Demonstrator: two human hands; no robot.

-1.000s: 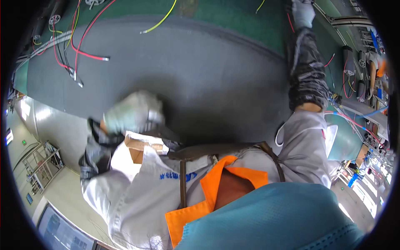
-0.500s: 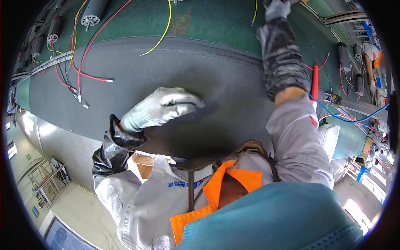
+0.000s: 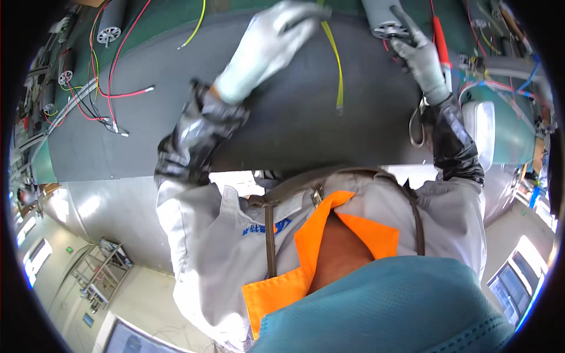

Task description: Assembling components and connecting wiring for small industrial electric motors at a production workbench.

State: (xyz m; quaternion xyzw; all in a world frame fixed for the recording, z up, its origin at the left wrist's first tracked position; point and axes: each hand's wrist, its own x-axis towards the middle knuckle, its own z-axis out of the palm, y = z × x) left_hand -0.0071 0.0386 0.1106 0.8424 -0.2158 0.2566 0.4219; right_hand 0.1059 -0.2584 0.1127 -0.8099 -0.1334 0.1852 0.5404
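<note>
Motor: far right on the tabletop; I judge it could roll if the right hand nudges its round side.
Yellow wire: far middle; a hasty left-hand sweep could snag its loose near end.
Left hand: half curled, blurred, fingertips at the wire's far part; I cannot tell whether they pinch it.
Right hand: thumb and forefinger parted at the motor's near end, seemingly touching; whether they grip, I cannot tell.
</note>
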